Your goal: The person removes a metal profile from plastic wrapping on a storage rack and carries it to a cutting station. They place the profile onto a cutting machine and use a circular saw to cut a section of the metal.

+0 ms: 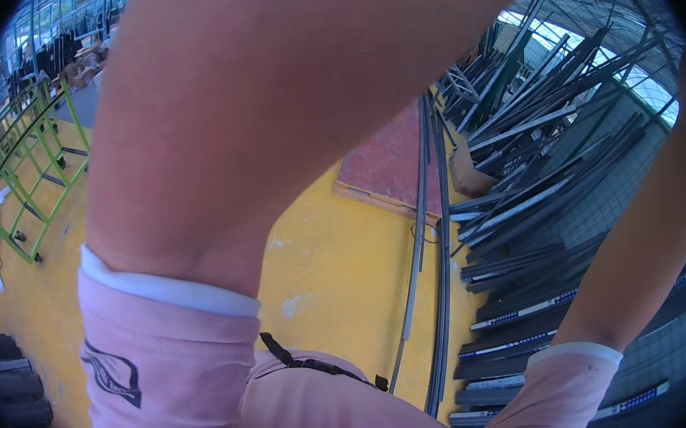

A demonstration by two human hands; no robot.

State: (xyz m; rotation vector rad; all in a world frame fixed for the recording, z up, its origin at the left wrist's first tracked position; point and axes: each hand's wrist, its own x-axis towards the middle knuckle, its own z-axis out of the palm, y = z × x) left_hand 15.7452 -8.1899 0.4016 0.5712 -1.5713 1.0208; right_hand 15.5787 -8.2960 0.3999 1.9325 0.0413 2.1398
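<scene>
Dark metal bars piled nearest raised arms; hands out of frame, grip can't tell.

two bare forearms in view, hands out of frame. one green metal frame, far left. one reddish board. dark metal profiles right, too many to count.

both forearms rise from the lower edge, left forearm close in at left, right forearm at right, hands out of view above. floor lies between them. board lies on the floor behind. long strips run beside it. pile of bars right of the strips. ladder frame far left.
</scene>
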